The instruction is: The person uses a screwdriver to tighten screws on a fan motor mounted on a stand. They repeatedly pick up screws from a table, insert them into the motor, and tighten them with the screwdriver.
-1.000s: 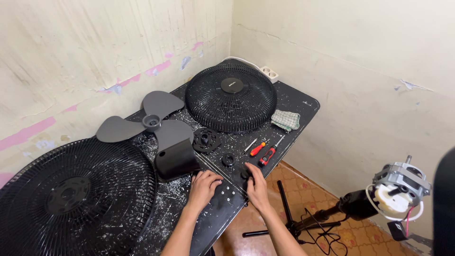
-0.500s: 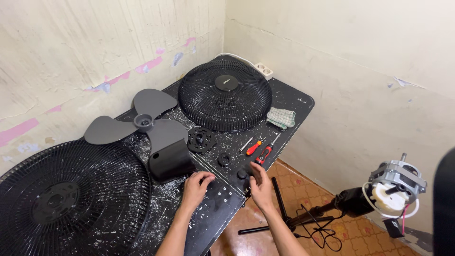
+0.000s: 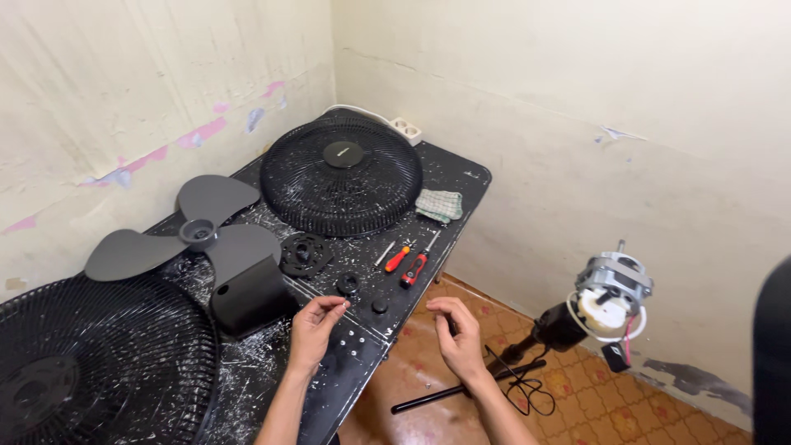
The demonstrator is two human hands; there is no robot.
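Observation:
My left hand hovers over the front edge of the black, paint-flecked table, thumb and forefinger pinched together; I cannot see whether anything tiny is between them. Several small screws lie just below it. To its left lies a black motor cover. My right hand hangs past the table edge above the tiled floor, fingers curled in, nothing visible in it. Two small black knobs sit just beyond both hands.
On the table lie a round fan grille, a larger grille, a grey three-blade fan blade, a black ring part, two red screwdrivers, a green cloth and a power strip. A bare fan motor on its stand is to the right.
Both hands have lifted off the table top. My left hand has closed into a pinch and my right hand has moved right, past the table edge. The camera view shifted left.

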